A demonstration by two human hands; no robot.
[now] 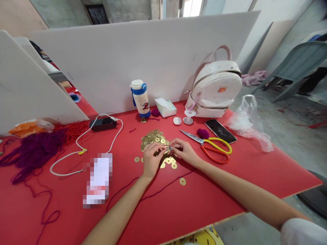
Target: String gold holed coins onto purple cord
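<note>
Where brassy, square-holed coins (153, 136) lie heaped, both hands (152, 158) nearly meet, whether clamped on anything I cannot tell

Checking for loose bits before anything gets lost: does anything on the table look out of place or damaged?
Mildly: a gold coin lies alone, as if strayed, clear of the coin pile on its near side. At left, the purple yarn sprawls in a tangle. I see no damage, though the pixelated item can't be judged.

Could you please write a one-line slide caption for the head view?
Left hand and right hand close together above gold-coloured holed coins heaped on a red table, with scissors nearby.
</note>
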